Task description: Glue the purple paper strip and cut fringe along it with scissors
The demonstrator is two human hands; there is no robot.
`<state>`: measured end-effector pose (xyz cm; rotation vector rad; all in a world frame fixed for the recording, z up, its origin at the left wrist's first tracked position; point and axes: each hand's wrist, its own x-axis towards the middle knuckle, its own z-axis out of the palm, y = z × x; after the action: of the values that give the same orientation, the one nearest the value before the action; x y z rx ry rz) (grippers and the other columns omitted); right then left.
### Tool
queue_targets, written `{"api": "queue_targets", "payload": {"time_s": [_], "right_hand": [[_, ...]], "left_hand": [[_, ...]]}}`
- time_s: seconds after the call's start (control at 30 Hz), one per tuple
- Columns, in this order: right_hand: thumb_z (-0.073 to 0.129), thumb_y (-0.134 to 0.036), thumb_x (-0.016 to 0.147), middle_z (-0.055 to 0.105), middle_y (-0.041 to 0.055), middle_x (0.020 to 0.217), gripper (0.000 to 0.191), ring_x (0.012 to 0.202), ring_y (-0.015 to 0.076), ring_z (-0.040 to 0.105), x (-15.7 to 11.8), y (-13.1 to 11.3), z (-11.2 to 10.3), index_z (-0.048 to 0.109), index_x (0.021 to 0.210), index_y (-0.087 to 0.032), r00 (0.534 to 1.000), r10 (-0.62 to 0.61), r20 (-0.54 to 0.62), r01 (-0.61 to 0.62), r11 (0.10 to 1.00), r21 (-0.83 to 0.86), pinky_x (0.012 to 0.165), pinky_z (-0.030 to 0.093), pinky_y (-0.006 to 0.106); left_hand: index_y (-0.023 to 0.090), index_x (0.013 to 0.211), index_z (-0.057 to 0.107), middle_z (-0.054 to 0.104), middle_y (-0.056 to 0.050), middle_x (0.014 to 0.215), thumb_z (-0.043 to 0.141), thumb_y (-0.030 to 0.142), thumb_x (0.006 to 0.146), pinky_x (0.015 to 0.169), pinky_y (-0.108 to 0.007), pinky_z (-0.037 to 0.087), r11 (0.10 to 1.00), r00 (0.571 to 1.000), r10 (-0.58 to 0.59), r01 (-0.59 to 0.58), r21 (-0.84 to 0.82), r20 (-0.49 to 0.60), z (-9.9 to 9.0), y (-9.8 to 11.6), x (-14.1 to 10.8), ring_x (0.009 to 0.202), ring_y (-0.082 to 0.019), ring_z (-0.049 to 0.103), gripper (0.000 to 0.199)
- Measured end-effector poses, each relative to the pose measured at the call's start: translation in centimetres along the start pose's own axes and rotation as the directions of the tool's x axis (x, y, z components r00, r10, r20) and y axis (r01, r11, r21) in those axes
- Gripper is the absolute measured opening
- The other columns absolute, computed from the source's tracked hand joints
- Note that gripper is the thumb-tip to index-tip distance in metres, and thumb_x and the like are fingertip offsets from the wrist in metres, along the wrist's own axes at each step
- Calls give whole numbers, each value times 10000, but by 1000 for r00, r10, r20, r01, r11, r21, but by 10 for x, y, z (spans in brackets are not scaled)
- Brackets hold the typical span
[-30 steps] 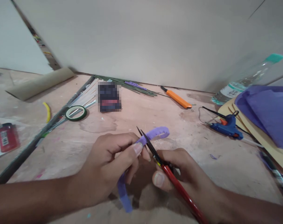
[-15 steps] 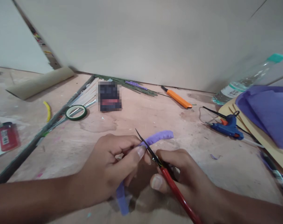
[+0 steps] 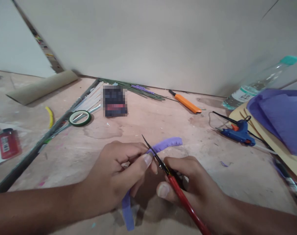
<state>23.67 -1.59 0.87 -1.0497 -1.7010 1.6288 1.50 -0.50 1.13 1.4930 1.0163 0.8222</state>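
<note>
A purple strip, paper-like, (image 3: 169, 143) is pinched between the thumb and fingers of my left hand (image 3: 125, 166). One end curves out to the right past my fingertips; a flat tail hangs below the palm. My right hand (image 3: 194, 182) is wrapped round red-handled scissors (image 3: 180, 192). Their dark blades point up and left and cross the strip right beside my left thumb. Whether the blades cut into the strip, I cannot tell.
Around lie a green tape roll (image 3: 80, 118), a blue glue gun (image 3: 239, 132), an orange cutter (image 3: 187, 103), a red bottle (image 3: 9, 143), a cardboard tube (image 3: 42, 87), a clear water bottle (image 3: 253, 86) and purple sheets (image 3: 280, 117). Green stems (image 3: 128, 85) lie along the wall.
The hanging tail of the purple strip has shifted slightly downward. Both hands and the scissors stay almost in place, with my right thumb moved very slightly left.
</note>
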Motion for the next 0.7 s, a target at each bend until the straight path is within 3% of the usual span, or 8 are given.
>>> {"api": "queue_targets", "payload": {"time_s": [0.2,0.5,0.7], "right_hand": [[843,-444,951,456,-50,685,471,640,113,397,-2,4,0,529,696,-203,999,43,-25,-43,999,-18,567,333,245],[867,-581,942,508,-30,724,482,672,134,438,-1,3,0,632,778,-193,996,86,-10,-86,996,-6,593,364,259],[855,-612,945,497,-31,708,549,666,133,437,-1,4,-1,578,714,-198,998,60,-15,-60,998,-10,607,373,272]], "left_hand": [[175,805,756,614,33,453,589,360,1050,381,-134,369,999,999,-25,25,-31,22,0,-2,-1,375,-91,507,349],[173,807,753,621,35,498,586,377,1077,391,-128,391,997,998,-39,42,-58,49,0,-4,1,406,-84,527,378],[175,852,755,594,51,520,606,381,1084,407,-120,396,992,997,-45,52,-117,66,-1,-6,-1,434,-74,510,344]]}}
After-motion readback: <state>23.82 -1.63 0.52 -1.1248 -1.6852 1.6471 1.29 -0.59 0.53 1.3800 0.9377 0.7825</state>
